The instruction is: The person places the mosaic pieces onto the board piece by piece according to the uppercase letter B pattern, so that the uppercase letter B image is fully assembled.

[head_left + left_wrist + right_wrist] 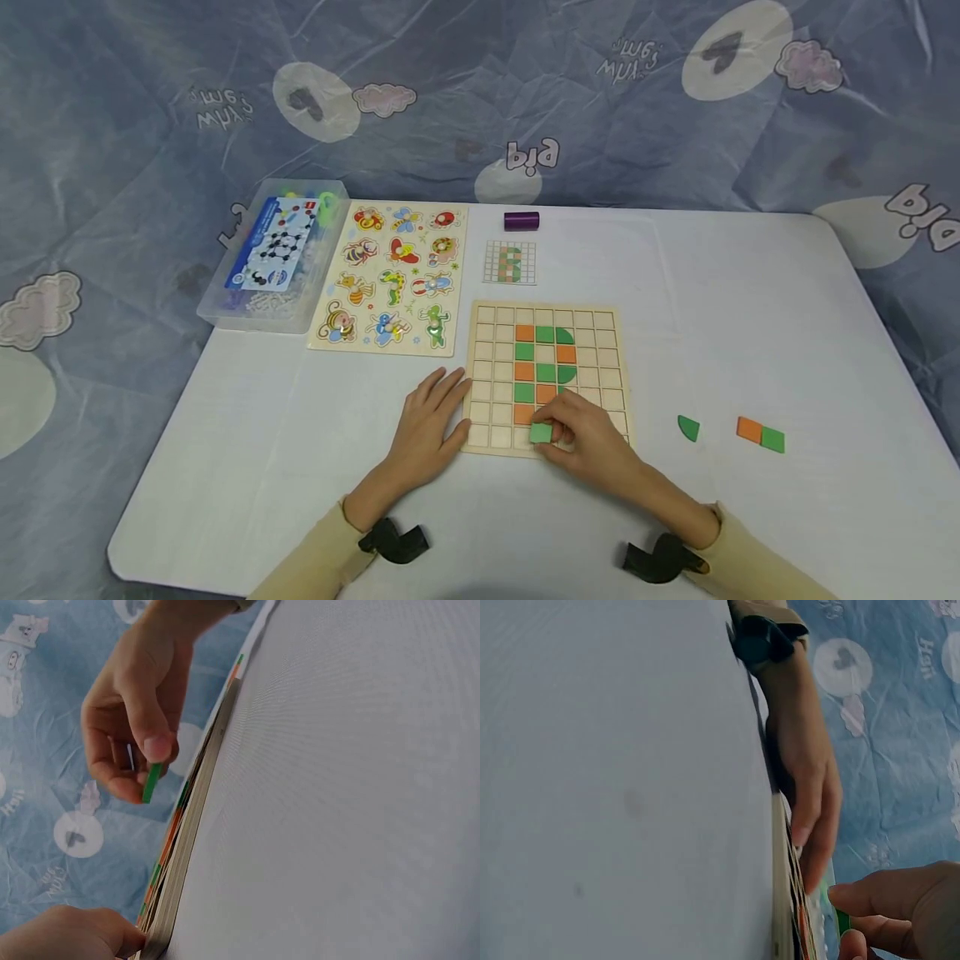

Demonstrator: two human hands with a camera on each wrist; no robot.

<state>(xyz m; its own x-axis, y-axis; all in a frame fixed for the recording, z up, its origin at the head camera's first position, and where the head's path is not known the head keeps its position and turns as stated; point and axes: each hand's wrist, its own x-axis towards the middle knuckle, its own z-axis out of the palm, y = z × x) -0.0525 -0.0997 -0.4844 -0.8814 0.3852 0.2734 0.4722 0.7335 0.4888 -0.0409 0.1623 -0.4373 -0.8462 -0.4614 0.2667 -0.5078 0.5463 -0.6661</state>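
Note:
Between the thumb and fingers of my right hand (596, 442) a green square tile (541, 432) is pinched, held over the lower rows of the wooden grid board (491, 375). The left wrist view shows this tile (151, 782) edge-on, raised off the board. Orange and green pieces, some with a rounded side, fill several cells in the board's middle columns; my right hand hides part of them. My left hand (427, 425) lies with extended fingers at the board's left edge, fingertips touching it.
Right of the board lie a green quarter-round piece (688, 428), an orange square (748, 429) and a green square (772, 439). Behind it are a pattern card (510, 262) and a purple cylinder (521, 221). An insect puzzle board (386, 279) and a clear plastic box (217, 310) stand at back left.

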